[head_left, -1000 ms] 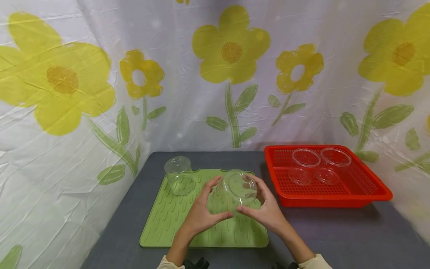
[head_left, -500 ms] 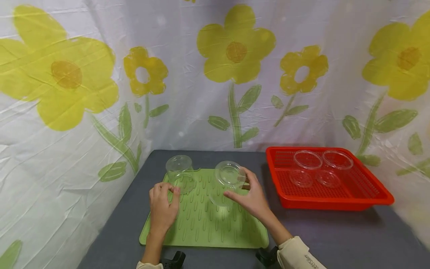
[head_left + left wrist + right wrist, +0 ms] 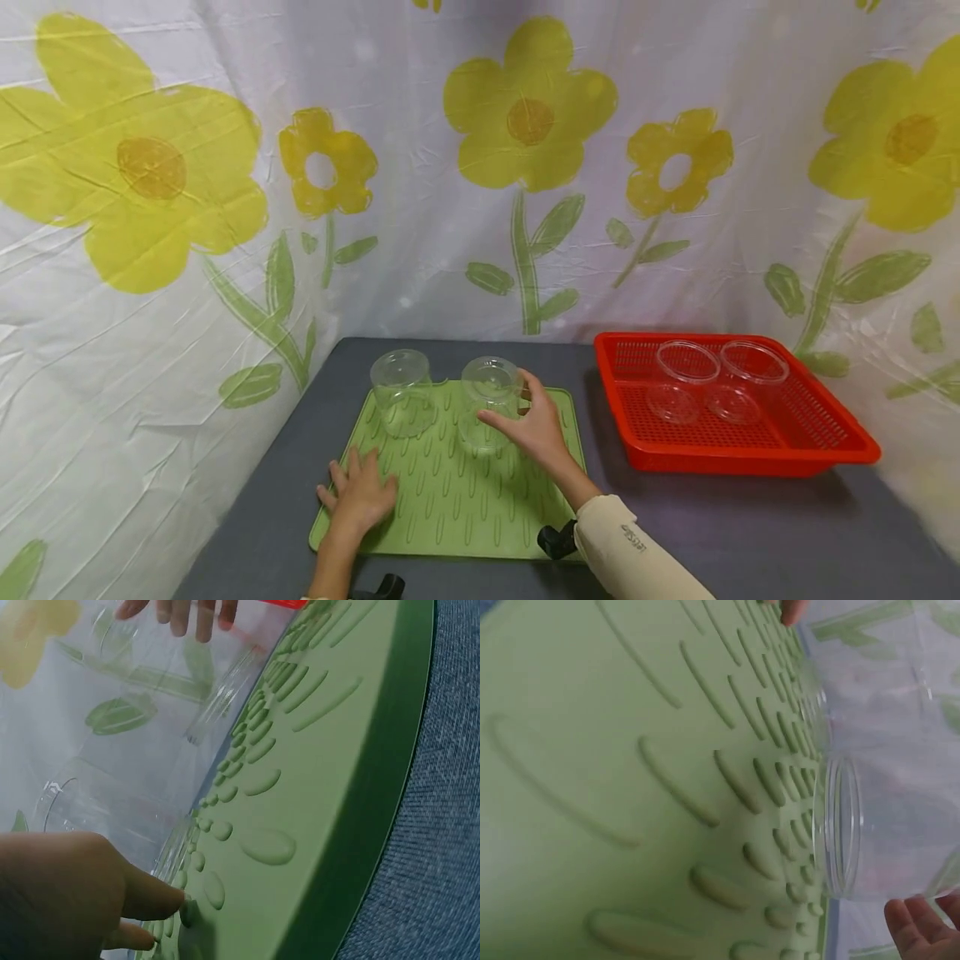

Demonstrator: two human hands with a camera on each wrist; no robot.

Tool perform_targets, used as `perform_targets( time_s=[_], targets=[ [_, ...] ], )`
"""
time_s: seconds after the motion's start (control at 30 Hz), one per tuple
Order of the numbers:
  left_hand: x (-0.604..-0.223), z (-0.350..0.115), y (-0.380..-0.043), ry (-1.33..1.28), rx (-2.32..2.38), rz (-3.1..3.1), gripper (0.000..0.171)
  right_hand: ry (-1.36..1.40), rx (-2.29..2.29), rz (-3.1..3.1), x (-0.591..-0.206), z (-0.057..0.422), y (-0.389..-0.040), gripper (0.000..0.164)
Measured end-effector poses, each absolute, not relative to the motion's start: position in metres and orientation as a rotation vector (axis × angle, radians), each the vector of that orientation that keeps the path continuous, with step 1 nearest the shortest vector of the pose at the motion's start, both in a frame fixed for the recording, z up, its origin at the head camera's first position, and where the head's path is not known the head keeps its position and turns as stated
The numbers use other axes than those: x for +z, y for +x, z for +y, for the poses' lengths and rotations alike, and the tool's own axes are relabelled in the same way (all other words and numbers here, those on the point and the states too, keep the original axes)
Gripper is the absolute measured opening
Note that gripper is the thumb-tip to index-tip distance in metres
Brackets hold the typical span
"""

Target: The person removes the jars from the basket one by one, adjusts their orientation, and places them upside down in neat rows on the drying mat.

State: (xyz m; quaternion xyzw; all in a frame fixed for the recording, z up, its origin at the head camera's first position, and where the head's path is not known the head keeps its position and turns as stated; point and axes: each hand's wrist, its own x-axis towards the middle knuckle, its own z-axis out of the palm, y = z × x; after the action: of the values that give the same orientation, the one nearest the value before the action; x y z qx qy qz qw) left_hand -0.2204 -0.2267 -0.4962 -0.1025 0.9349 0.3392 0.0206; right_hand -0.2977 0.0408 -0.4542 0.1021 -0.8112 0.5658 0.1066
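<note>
Dark lettering (image 3: 633,538) was printed on the right sleeve (image 3: 652,571), too small to be read surely. The left hand (image 3: 363,497), nearer the left jar (image 3: 402,400) half a second before, had been drawn back over the green mat (image 3: 450,529), its fingers spread. Beyond, the right jar (image 3: 486,398), clear and colourless, had been shifted leftward and set mouth down, its ridged rim against the mat; it was held between thumb and fingers of the right hand (image 3: 537,422). Two clear jars (image 3: 679,382) were contained in the red basket (image 3: 738,461), farther right.

green mat (image 3: 442,527) in high head, wrist views
</note>
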Motion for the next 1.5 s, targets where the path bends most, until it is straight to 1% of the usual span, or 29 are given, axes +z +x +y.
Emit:
perform_targets(
  time_s=[0.23, 0.67, 1.0, 1.13, 1.33, 1.5],
  targets=[
    [-0.496, -0.218, -0.221, -0.315, 1.031, 2.866, 0.067, 0.335, 1.629, -2.456, -0.452, 0.034, -0.308, 0.100],
    [-0.498, -0.206, -0.222, -0.291, 0.993, 2.858, 0.068, 0.307, 1.538, -2.554, -0.458, 0.037, -0.316, 0.100],
    [-0.500, -0.206, -0.223, -0.291, 1.006, 2.837, 0.068, 0.313, 1.552, -2.574, -0.453, 0.045, -0.314, 0.109],
    [-0.498, -0.212, -0.224, -0.299, 0.992, 2.843, 0.068, 0.324, 1.521, -2.518, -0.446, 0.054, -0.316, 0.103],
    [-0.496, -0.217, -0.223, -0.305, 0.959, 2.836, 0.068, 0.333, 1.421, -2.407, -0.427, 0.083, -0.324, 0.086],
    [-0.496, -0.219, -0.222, -0.291, 0.981, 2.822, 0.069, 0.217, 1.495, -2.295, -0.410, 0.121, -0.334, 0.062]
  ],
)
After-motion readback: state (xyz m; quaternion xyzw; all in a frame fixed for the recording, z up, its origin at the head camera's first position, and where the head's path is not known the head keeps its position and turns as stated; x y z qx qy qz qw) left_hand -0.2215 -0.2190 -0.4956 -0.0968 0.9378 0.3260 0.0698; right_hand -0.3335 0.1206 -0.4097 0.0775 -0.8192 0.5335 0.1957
